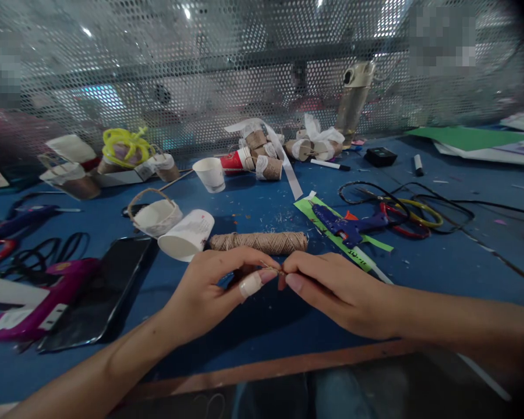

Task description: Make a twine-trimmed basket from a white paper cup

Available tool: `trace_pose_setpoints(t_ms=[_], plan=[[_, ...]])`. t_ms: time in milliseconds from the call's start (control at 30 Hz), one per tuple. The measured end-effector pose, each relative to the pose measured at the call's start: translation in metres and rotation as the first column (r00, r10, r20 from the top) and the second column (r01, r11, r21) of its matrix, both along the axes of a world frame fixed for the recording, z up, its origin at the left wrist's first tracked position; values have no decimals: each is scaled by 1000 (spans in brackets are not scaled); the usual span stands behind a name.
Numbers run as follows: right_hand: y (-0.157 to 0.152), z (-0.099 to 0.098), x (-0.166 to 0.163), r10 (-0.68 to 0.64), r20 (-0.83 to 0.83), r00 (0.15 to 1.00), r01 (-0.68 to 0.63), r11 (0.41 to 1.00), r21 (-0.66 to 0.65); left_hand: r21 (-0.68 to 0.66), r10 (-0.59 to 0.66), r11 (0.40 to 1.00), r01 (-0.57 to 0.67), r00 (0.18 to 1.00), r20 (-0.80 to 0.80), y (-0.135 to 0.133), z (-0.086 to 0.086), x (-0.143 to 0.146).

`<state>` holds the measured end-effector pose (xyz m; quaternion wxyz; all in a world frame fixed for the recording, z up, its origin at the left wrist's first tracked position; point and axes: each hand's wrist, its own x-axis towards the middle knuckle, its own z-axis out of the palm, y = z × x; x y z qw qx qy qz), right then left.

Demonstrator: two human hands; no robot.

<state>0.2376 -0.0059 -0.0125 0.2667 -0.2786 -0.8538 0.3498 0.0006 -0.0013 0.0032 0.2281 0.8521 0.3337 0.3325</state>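
Observation:
My left hand (227, 285), with a white bandage (250, 284) on its thumb, pinches a thin brown strand of twine (268, 266) between thumb and finger. Fingertip to fingertip with it, my right hand (332, 288) is closed in a pinch on the same twine; most of the strand is hidden by the fingers. Just beyond both hands lies a roll of jute twine (259, 242). To its left a white paper cup (187, 235) rests on its side, against a small basket with a twine handle (156, 216).
A blue glue gun (347, 226) lies on a green strip at right, its black cord (445, 201) trailing away. At left are a black phone (109, 291) and a magenta tool (48, 302). Several wrapped cups (268, 167) and a bottle (354, 102) stand before the perforated metal screen (244, 64).

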Motion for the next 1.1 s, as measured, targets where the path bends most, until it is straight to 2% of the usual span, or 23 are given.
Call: trace_pose_setpoints(t_ms=[167,467,600,767,933,1100], plan=[[1,-2,1,-6,-31,999,7,1000,23,11,5,1000,-5,1000,1,-1,0,-1],[2,-2,0,-18,-55,998,18,1000,-3,-63,-3,998,6,999,48,-4,1,0],[1,-4,1,-26,-48,999,23,998,-56,-159,16,987,0,995,99,-5,-1,0],[0,-1,2,-35,-89,995,29,998,-61,-340,-5,938,72,981,192,-3,-3,0],[0,0,2,-25,-81,996,20,998,-61,-407,-17,906,117,970,242,-3,-2,2],[-1,-2,2,-15,-102,995,-3,985,-175,-472,24,876,101,968,251,-3,-1,6]])
